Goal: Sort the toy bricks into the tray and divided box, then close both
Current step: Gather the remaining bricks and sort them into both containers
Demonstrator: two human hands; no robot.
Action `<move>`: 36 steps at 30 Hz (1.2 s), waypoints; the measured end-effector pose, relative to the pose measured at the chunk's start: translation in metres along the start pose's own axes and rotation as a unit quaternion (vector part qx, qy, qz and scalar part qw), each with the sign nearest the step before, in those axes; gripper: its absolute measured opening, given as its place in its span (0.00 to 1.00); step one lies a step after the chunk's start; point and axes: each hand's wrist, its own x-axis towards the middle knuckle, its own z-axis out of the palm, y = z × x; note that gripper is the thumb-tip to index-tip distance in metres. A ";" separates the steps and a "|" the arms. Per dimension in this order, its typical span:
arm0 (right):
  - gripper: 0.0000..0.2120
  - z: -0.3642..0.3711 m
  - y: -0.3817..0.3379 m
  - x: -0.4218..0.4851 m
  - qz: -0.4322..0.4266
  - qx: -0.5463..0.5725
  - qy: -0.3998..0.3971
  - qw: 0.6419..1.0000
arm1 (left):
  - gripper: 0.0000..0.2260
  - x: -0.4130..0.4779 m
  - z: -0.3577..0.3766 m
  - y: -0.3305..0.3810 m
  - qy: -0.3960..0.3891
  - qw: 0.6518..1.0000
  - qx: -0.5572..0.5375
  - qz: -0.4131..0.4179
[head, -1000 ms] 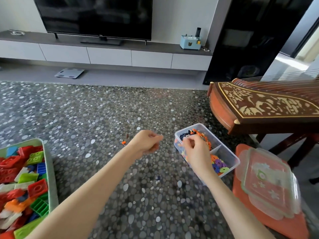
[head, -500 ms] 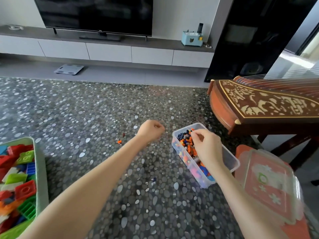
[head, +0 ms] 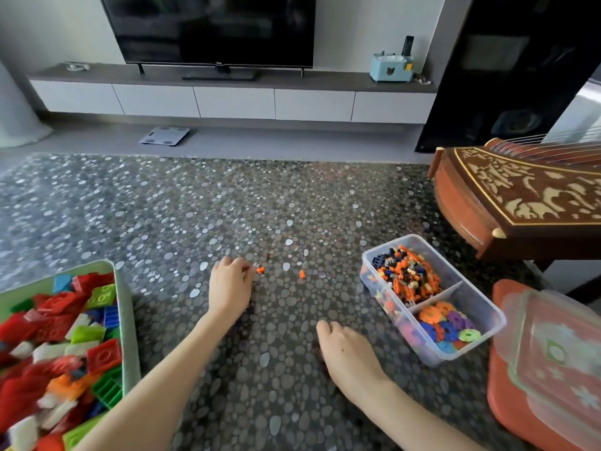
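My left hand [head: 229,288] rests low on the pebble-patterned rug, its curled fingertips pinching a small grey brick [head: 256,264]. A tiny orange brick [head: 260,270] lies just beside it and another orange brick [head: 302,274] a little farther right. My right hand [head: 344,349] is down on the rug left of the clear divided box [head: 419,237], fingers curled under and hiding what they touch. The box holds small orange and dark bricks in its far compartment and flower-shaped pieces in its near one. The green tray [head: 125,320] of big bricks sits at the left.
The box's clear lid [head: 553,353] lies on an orange stool [head: 500,402] at the right. A carved wooden zither [head: 520,196] stands behind the box. A bathroom scale [head: 165,135] lies on the floor beyond the rug, under the TV cabinet.
My right hand has left the divided box and dropped to the rug on its left. My left hand has come down from the air to the small bricks on the rug.
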 end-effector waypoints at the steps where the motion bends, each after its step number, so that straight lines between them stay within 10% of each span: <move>1: 0.16 -0.001 0.001 0.004 0.018 0.010 0.007 1.000 | 0.09 0.002 0.001 0.000 0.012 1.000 0.005 0.007; 11: 0.03 -0.005 0.010 0.027 0.112 0.145 -0.037 0.982 | 0.10 0.014 0.018 0.008 -0.060 0.986 0.075 0.133; 17: 0.04 -0.010 0.010 0.086 0.169 0.293 0.050 0.940 | 0.08 0.030 0.015 0.013 -0.089 0.992 0.075 0.052; 27: 0.13 0.004 -0.008 0.126 0.039 -0.027 -0.031 0.998 | 0.12 0.039 0.021 0.006 -0.069 0.978 0.135 0.140; 36: 0.06 -0.007 -0.003 0.087 0.080 0.095 -0.030 0.992 | 0.04 0.048 0.010 0.016 -0.120 0.991 0.034 0.041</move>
